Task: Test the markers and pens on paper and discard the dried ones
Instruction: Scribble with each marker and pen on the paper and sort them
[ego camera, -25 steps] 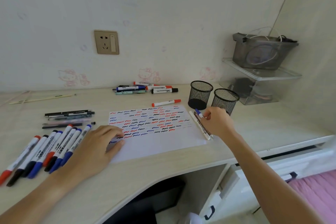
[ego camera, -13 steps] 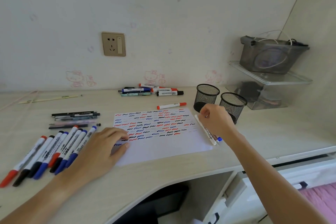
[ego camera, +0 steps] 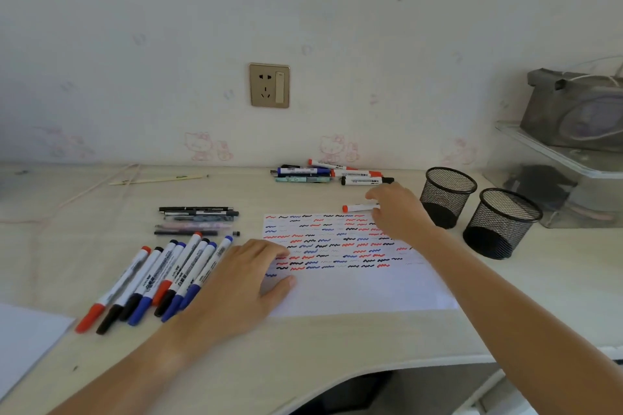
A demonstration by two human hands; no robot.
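Left hand: the left hand lies flat with fingers relaxed and spread on the lower left corner of the paper; it holds nothing
Right hand: the right hand reaches across the paper's top right corner; its fingertips meet the white end of the red-capped marker; whether they pinch it or only touch it cannot be told
Paper: the white paper lies flat near the middle of the desk; its upper half is filled with rows of short red, blue and black squiggles; its lower part is blank
Red-capped marker: it lies on the desk just beyond the paper's top edge, cap pointing left
Marker row: a row of markers with red, black and blue caps lies side by side, just left of the left hand
Thin pens: a small group of thin pens lies behind that row
Back pile: a pile of markers and pens lies by the wall
Mesh cups: two black mesh cups stand upright, right of the paper
Wall: a socket sits above the desk
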